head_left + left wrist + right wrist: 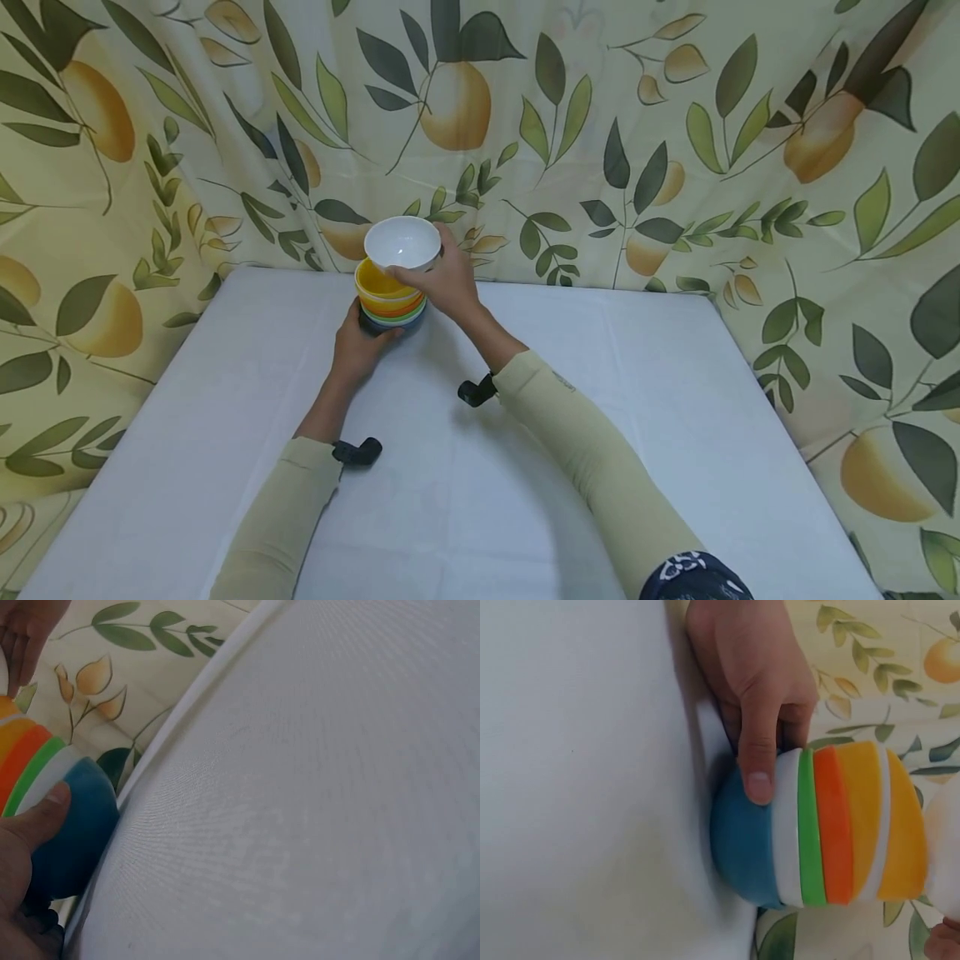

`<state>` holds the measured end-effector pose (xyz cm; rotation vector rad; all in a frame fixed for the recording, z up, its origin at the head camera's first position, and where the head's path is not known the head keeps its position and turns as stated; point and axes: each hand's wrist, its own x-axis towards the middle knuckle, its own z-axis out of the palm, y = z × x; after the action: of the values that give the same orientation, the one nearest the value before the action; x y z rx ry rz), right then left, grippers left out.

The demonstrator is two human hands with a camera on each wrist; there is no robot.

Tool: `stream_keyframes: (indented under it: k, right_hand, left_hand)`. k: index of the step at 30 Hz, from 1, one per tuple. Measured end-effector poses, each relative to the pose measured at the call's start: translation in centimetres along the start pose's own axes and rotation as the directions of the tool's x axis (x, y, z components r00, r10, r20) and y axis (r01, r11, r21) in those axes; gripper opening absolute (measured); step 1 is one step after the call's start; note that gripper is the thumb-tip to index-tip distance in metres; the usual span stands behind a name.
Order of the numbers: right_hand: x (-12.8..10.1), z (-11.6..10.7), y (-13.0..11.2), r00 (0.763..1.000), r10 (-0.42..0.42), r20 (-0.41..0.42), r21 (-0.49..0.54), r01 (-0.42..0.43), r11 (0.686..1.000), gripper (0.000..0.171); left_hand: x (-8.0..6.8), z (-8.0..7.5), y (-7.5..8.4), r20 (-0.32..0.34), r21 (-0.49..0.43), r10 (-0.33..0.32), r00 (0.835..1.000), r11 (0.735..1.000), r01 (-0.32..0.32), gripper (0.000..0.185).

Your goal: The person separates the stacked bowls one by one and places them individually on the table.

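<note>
A stack of nested bowls [832,832] stands near the back edge of the table, blue at the bottom, then white, green, orange and yellow bands, with a yellow bowl [381,283] on top. My left hand [356,348] grips the stack low down, its thumb along the blue bowl [82,832]. In my right hand [448,275] a white bowl [403,242] is held by its side, tilted, just above the yellow one. The right wrist view catches only part of this white bowl [946,844] at its right edge, beside the top of the stack.
A white cloth [570,433] covers the table. Behind it hangs a curtain [525,150] printed with fruit and leaves, which also runs down both sides. A small black device [358,452] is strapped to each wrist.
</note>
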<state>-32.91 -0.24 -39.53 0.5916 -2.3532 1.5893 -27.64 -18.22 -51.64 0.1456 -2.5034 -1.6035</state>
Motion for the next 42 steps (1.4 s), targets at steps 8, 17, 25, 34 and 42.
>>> stream_keyframes:
  k: [8,17,25,34,42]
  right_hand:
    - [-0.7,-1.2,-0.1,0.998,0.004,-0.057,0.022,-0.002,1.0,0.089]
    - [-1.2,-2.1,0.6,0.993,0.002,-0.115,0.069,0.006,0.998,0.088]
    - [-1.9,-2.7,1.5,0.987,-0.039,-0.155,0.091,0.053,0.994,0.088]
    - [-2.5,-3.2,1.9,0.984,-0.008,-0.18,0.094,0.025,0.995,0.09]
    - [-2.7,-3.3,2.6,0.975,0.017,-0.222,0.091,0.003,0.996,0.091]
  left_hand:
    - [0.1,0.2,-0.1,0.002,-0.004,0.003,1.0,1.0,-0.003,0.107]
    - [-0.1,0.3,0.1,0.008,-0.014,-0.006,1.0,1.0,0.006,0.107]
    - [-0.3,0.5,0.1,0.008,-0.012,-0.002,1.0,1.0,0.002,0.108]
    - [-0.3,0.5,-0.2,0.007,0.009,-0.025,1.0,1.0,0.024,0.108]
    - [-0.4,0.3,0.0,0.005,0.004,-0.003,1.0,1.0,0.003,0.106]
